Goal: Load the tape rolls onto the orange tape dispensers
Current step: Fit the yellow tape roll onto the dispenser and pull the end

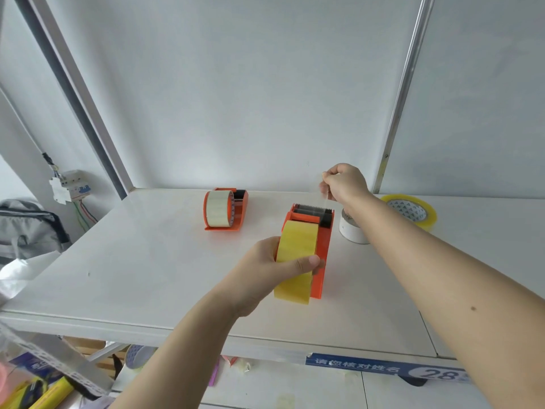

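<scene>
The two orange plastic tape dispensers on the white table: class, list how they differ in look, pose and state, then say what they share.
The far orange plastic tape dispenser carries a pale whitish roll; the near orange plastic tape dispenser carries a yellow tape roll.
The far one stands untouched; the near one is steadied by the left hand while the right hand pinches its tape end above the blade.
Both rest on the white table.

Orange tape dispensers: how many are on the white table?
2. The far dispenser stands toward the back of the table, loaded with a pale roll. The near dispenser holds a yellow roll, steadied by the left hand. None seems hidden.
</scene>
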